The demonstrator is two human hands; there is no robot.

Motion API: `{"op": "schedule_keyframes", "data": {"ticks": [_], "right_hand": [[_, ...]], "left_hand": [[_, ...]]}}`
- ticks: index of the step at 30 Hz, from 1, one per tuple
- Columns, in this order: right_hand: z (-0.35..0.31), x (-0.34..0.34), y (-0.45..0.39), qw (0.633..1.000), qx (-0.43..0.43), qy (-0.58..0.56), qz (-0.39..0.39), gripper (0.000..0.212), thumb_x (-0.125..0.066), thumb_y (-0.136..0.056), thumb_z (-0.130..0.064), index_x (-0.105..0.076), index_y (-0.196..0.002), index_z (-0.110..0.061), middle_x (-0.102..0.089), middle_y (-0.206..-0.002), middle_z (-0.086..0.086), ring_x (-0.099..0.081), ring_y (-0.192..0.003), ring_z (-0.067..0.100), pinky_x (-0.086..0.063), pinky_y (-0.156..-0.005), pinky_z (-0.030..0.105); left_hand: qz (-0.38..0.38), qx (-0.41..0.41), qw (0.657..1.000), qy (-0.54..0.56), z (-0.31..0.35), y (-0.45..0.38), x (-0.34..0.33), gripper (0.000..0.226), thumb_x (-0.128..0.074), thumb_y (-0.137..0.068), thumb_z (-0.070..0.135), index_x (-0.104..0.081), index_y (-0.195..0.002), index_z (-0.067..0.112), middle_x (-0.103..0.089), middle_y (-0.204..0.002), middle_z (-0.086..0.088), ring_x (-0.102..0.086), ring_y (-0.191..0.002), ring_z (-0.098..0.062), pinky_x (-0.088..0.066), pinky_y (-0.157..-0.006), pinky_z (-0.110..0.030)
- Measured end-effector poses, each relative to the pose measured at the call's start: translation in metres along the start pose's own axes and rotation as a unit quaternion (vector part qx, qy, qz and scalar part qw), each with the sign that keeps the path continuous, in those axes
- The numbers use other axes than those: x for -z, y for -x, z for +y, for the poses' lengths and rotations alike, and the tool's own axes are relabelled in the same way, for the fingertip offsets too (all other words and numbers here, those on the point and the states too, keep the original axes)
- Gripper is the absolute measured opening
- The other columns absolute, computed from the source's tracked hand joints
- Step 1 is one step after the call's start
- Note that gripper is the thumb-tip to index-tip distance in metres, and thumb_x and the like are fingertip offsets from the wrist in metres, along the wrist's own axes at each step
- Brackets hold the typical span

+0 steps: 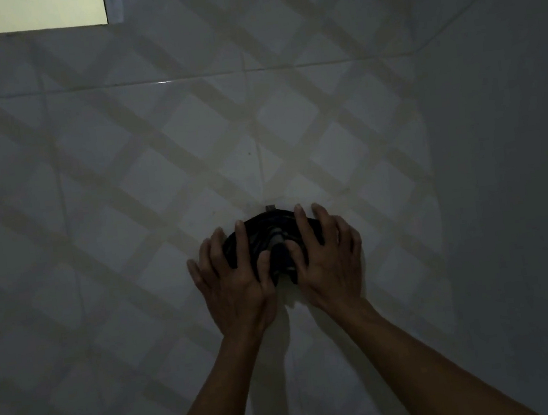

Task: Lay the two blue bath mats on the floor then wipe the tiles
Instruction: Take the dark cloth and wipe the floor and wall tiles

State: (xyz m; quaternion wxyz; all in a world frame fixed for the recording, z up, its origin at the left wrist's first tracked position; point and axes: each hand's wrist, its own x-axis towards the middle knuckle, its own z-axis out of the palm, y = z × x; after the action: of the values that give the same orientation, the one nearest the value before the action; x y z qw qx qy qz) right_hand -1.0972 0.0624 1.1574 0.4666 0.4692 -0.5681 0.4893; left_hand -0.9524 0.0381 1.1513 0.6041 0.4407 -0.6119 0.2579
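A dark bunched cloth [273, 238] with pale stripes lies flat against the white tiles [144, 175], which carry a diagonal lattice pattern. My left hand [231, 278] presses on the cloth's left side with fingers spread. My right hand [324, 259] presses on its right side, fingers spread over the top edge. Both thumbs meet near the cloth's middle. The room is dim. No bath mat is in view.
A small grey tab or hook [270, 207] sticks out just above the cloth. A bright pale panel with a metal frame [17, 14] sits at the top left. A plain wall [510, 178] meets the tiled surface along a corner on the right.
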Motion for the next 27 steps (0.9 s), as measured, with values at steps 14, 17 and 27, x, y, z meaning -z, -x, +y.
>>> {"op": "schedule_keyframes", "data": {"ticks": [14, 17, 27], "right_hand": [[-0.007, 0.013, 0.004, 0.998, -0.034, -0.029, -0.042, 0.053, -0.032, -0.104, -0.048, -0.045, -0.150, -0.028, -0.048, -0.150, 0.006, -0.042, -0.128, 0.030, -0.036, -0.106, 0.045], [-0.010, 0.016, 0.005, 0.997, -0.044, -0.036, -0.048, 0.052, -0.033, -0.104, -0.047, -0.043, -0.151, -0.028, -0.046, -0.151, 0.005, -0.041, -0.129, 0.028, -0.037, -0.106, 0.046], [-0.013, 0.035, 0.003, 0.988, -0.081, -0.077, -0.102, 0.054, -0.027, -0.102, -0.048, -0.044, -0.150, -0.029, -0.047, -0.149, 0.001, -0.041, -0.131, 0.024, -0.043, -0.102, 0.045]], "left_hand": [[-0.007, 0.016, 0.999, 0.038, -0.001, 0.003, 0.010, 0.054, -0.033, -0.102, 0.046, -0.046, -0.149, 0.024, -0.044, -0.146, -0.012, -0.035, -0.138, -0.034, -0.020, -0.117, -0.058], [-0.011, 0.016, 0.999, 0.040, -0.002, 0.003, 0.010, 0.053, -0.034, -0.102, 0.046, -0.046, -0.149, 0.023, -0.044, -0.145, -0.012, -0.036, -0.138, -0.034, -0.020, -0.117, -0.057], [-0.011, 0.016, 0.996, 0.086, -0.006, 0.006, 0.017, 0.052, -0.036, -0.102, 0.044, -0.049, -0.146, 0.020, -0.049, -0.140, -0.012, -0.039, -0.135, -0.033, -0.022, -0.116, -0.058]]}}
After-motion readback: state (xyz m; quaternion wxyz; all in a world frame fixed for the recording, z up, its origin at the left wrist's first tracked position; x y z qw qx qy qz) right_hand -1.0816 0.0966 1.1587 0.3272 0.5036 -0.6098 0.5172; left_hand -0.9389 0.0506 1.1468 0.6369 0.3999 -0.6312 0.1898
